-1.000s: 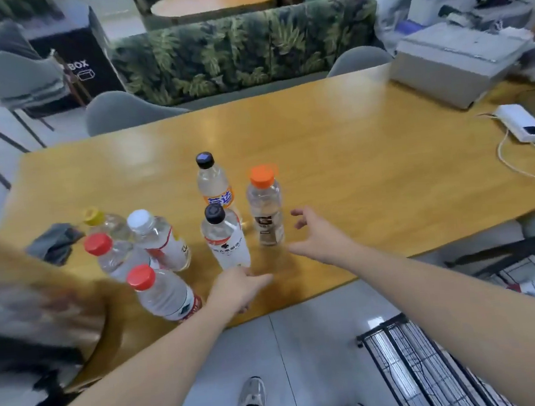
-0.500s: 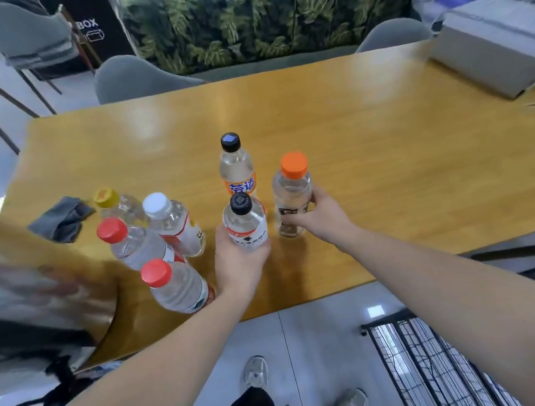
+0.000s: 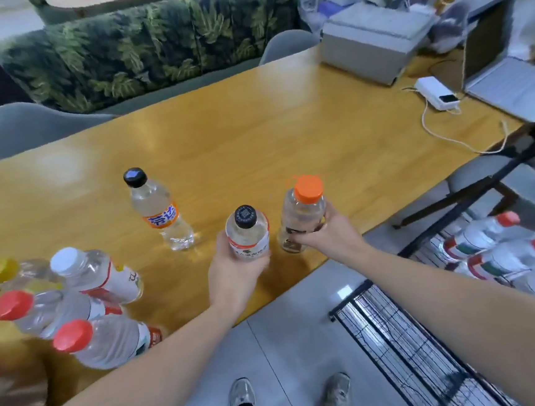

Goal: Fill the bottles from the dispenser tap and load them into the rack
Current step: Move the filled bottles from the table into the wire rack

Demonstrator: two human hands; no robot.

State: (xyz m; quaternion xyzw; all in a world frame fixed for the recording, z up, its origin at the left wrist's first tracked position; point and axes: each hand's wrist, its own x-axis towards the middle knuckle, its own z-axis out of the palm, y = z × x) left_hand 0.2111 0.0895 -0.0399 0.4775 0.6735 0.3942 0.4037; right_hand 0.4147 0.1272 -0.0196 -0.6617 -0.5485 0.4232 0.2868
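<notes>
At my far left a cluster of capped bottles (image 3: 84,303) waited on the table (image 3: 253,132), and the orange-labelled bottle (image 3: 160,212) stood alone behind. My left hand (image 3: 234,277) was wrapped around the black-capped bottle (image 3: 247,233), fingers closed low on its body. My right hand (image 3: 324,235) clasped the orange-capped bottle (image 3: 303,216) likewise, one per hand to save a trip, I judged. The wire rack (image 3: 412,352) sat on the floor at right, bottles already lying beyond it.
</notes>
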